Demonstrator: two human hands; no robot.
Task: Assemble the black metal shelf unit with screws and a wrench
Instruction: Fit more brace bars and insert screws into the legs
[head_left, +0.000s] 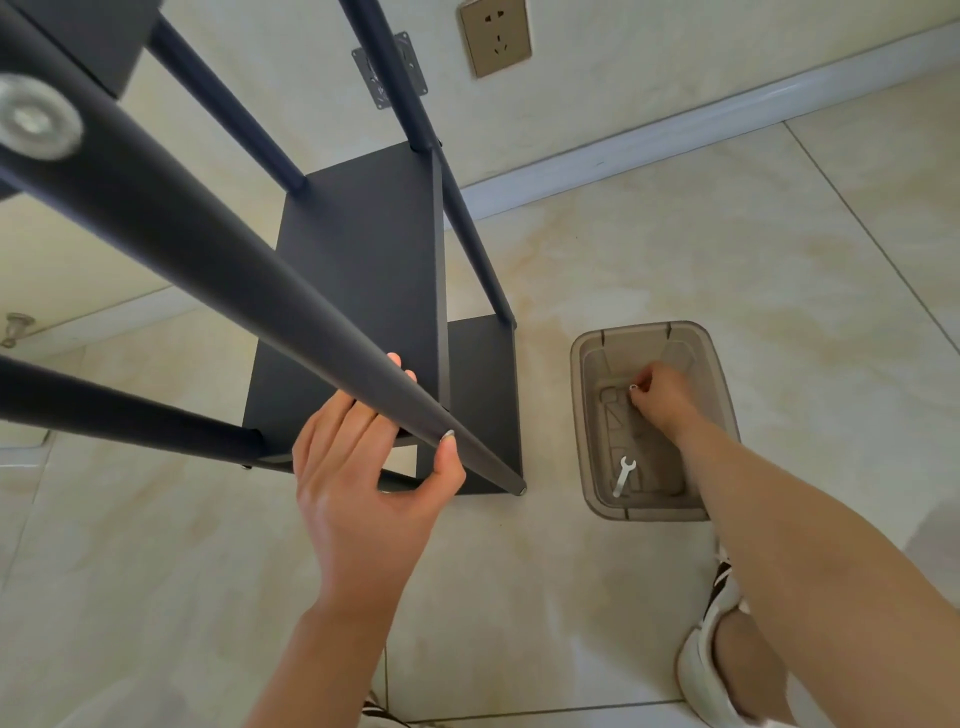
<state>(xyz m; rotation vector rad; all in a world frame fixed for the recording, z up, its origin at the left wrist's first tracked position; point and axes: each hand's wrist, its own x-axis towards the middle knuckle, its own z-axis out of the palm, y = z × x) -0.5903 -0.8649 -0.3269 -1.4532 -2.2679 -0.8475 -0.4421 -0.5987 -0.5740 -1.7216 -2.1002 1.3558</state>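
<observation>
The black metal shelf unit (363, 270) stands on the tiled floor, its posts running up toward me. My left hand (363, 467) wraps around the nearest black post (249, 280), thumb on one side and fingers on the other. My right hand (662, 397) reaches into a translucent grey bin (584, 415) on the floor to the right and pinches a small silver screw (633, 387) at its fingertips. A small silver wrench (623, 475) lies on the bin's bottom, nearer to me than the hand.
A wall with a brass-coloured socket (496, 36) and a grey mounting plate (389, 70) rises behind the shelf. A white baseboard (675, 135) runs along it. My white shoe (711, 654) stands at lower right. A door stopper (15, 327) sits at far left.
</observation>
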